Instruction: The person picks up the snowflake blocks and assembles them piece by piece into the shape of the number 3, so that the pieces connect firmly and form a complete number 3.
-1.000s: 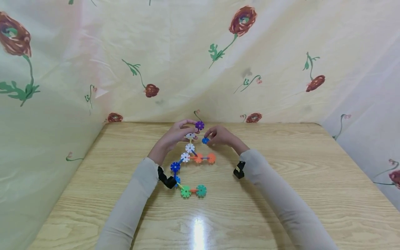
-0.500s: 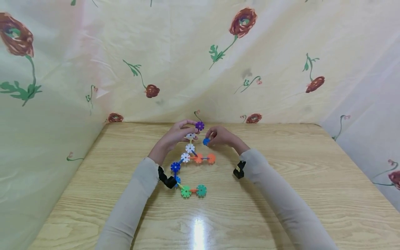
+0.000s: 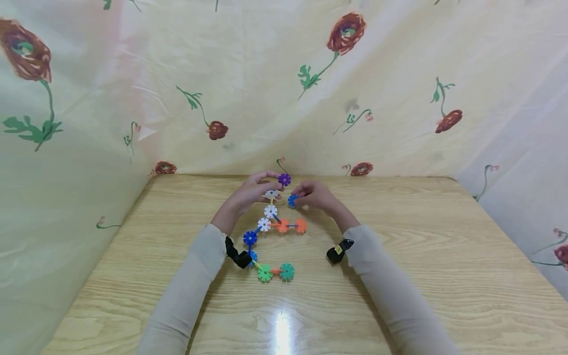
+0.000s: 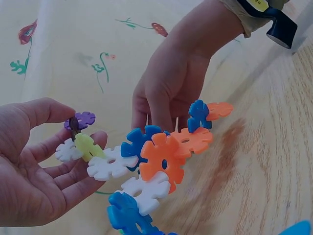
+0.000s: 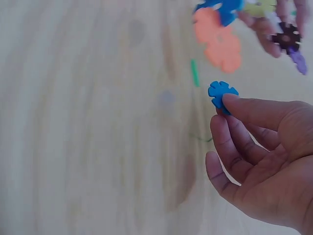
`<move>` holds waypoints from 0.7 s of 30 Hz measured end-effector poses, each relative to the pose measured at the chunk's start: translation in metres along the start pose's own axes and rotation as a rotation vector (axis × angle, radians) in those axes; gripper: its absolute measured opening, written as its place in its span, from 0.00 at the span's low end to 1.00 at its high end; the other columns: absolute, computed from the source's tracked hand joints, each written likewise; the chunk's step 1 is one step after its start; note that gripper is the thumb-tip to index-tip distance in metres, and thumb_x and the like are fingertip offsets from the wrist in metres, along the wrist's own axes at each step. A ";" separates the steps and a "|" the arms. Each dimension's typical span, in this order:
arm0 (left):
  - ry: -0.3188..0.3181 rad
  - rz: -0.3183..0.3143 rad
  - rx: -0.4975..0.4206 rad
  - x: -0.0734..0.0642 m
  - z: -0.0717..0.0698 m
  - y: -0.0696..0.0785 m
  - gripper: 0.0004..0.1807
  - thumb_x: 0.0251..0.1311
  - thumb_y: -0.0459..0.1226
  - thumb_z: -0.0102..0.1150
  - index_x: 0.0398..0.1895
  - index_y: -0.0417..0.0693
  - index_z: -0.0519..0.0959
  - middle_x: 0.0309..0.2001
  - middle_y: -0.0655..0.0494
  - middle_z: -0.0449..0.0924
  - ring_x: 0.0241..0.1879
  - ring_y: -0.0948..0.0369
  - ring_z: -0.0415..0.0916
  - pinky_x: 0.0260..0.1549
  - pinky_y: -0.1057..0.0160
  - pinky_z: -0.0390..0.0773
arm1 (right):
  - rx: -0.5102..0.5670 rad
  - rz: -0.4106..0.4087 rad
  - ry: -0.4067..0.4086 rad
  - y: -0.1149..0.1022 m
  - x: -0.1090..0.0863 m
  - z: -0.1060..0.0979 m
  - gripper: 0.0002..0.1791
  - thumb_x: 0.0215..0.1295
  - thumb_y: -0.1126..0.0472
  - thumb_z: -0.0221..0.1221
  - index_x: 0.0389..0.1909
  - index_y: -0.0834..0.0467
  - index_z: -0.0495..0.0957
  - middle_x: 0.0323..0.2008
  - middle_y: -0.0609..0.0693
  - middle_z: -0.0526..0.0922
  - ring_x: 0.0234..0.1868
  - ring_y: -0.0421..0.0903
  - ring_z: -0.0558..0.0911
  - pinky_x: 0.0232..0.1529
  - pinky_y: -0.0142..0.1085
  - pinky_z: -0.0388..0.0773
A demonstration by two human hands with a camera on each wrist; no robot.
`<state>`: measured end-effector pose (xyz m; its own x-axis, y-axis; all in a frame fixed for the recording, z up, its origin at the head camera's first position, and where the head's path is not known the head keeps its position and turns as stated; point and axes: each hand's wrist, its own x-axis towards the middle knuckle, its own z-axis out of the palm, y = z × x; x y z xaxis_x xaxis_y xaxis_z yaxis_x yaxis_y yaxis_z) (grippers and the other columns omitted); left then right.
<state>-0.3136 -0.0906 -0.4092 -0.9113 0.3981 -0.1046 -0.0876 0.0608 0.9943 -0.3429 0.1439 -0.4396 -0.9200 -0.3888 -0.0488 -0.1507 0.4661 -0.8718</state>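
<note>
A chain of notched, flower-shaped linking discs runs from the far side of the table toward the near side. My left hand pinches a dark brown disc at its far end between thumb and index finger. A purple disc is slotted into that brown one; a white disc and a yellow disc sit by the left fingers. To the right of the chain, my right hand pinches a loose blue disc between thumb and fingertips, apart from the chain.
Side branches leave the chain: orange discs midway, then a light green disc and a teal disc at the near end. A flowered cloth hangs behind the wooden table. Both wrists wear black camera straps.
My right wrist has turned and dropped slightly, and the blue disc has tipped from nearly flat to more upright. The left hand keeps its hold on the chain's far end.
</note>
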 end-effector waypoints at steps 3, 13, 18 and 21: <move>0.002 0.001 -0.005 0.001 0.000 0.000 0.18 0.75 0.39 0.55 0.64 0.45 0.73 0.64 0.30 0.74 0.57 0.36 0.78 0.64 0.38 0.74 | 0.070 -0.005 0.028 -0.002 -0.004 -0.001 0.14 0.66 0.68 0.65 0.51 0.67 0.83 0.36 0.50 0.85 0.37 0.43 0.81 0.46 0.38 0.82; 0.007 0.005 0.010 -0.001 0.000 0.001 0.18 0.75 0.39 0.55 0.63 0.45 0.73 0.57 0.38 0.81 0.44 0.53 0.84 0.61 0.39 0.77 | 0.186 -0.038 0.098 -0.018 -0.016 -0.009 0.13 0.69 0.66 0.64 0.51 0.68 0.80 0.40 0.49 0.84 0.44 0.48 0.81 0.63 0.57 0.76; 0.009 0.006 0.033 -0.002 0.000 0.001 0.18 0.76 0.41 0.54 0.64 0.46 0.73 0.49 0.50 0.84 0.44 0.55 0.84 0.54 0.48 0.81 | 0.170 -0.102 0.151 -0.023 -0.018 -0.011 0.12 0.68 0.66 0.66 0.48 0.68 0.82 0.38 0.48 0.85 0.40 0.43 0.83 0.56 0.47 0.82; 0.005 0.006 0.033 -0.002 0.000 0.001 0.17 0.76 0.41 0.53 0.63 0.46 0.73 0.49 0.51 0.85 0.45 0.55 0.84 0.53 0.48 0.81 | 0.163 -0.140 0.177 -0.025 -0.019 -0.010 0.11 0.67 0.66 0.66 0.46 0.68 0.82 0.37 0.46 0.85 0.38 0.41 0.83 0.48 0.36 0.84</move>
<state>-0.3118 -0.0916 -0.4079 -0.9140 0.3935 -0.0989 -0.0693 0.0887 0.9936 -0.3255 0.1477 -0.4115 -0.9454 -0.2891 0.1507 -0.2335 0.2779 -0.9318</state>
